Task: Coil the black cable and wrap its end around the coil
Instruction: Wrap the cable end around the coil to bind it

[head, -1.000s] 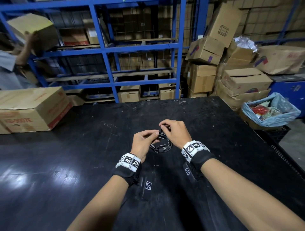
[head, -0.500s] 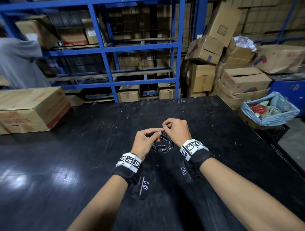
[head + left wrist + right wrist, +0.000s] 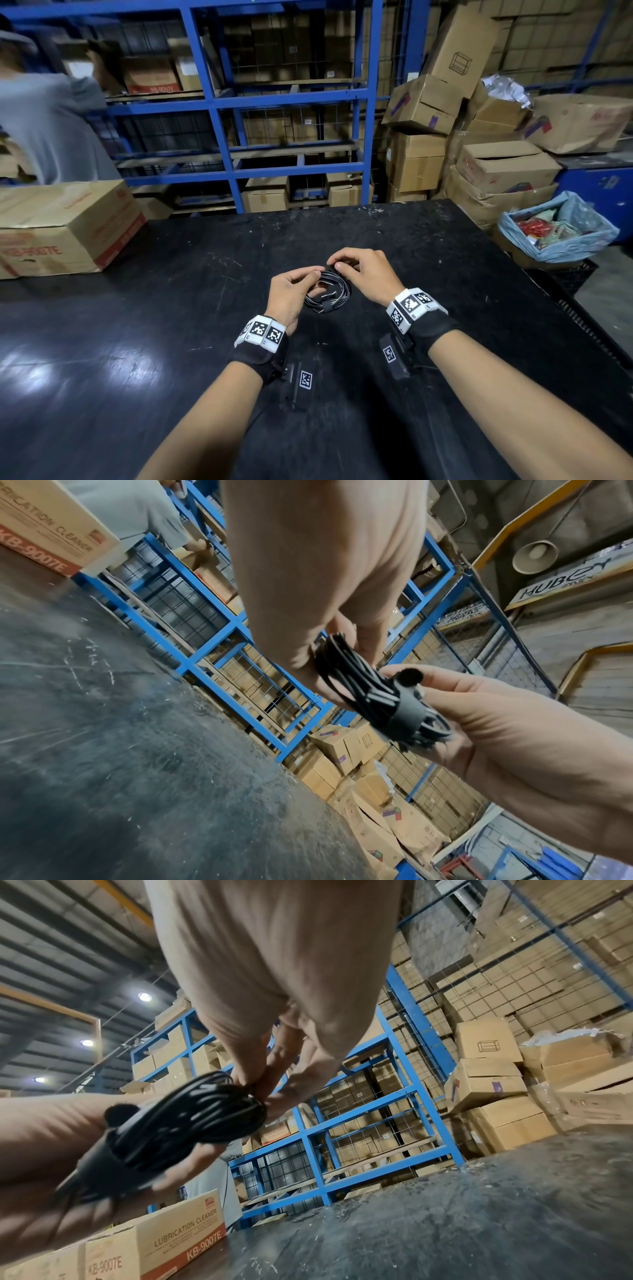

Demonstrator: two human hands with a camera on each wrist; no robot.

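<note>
The black cable (image 3: 344,294) is wound into a small coil held just above the black table (image 3: 171,325), between my two hands. A black strap (image 3: 325,305) runs round the coil's near side. My left hand (image 3: 301,279) holds the coil from the left, with its fingers curled under the strapped part (image 3: 103,1150). My right hand (image 3: 346,265) pinches the coil's far edge with its fingertips (image 3: 260,1085). In the left wrist view the coil (image 3: 346,674) and its strap (image 3: 404,715) lie between the two hands.
A KB-9007E cardboard box (image 3: 61,229) sits on the table's left side. Blue shelving (image 3: 219,102) with cartons stands behind the table, and a person (image 3: 48,130) works at its left end. Stacked cartons (image 3: 479,161) and a blue-lined bin (image 3: 555,236) stand at the right.
Both hands stay on the coil in the same spot, with only small finger shifts at its far edge. The person at the back left has moved toward the shelves.
</note>
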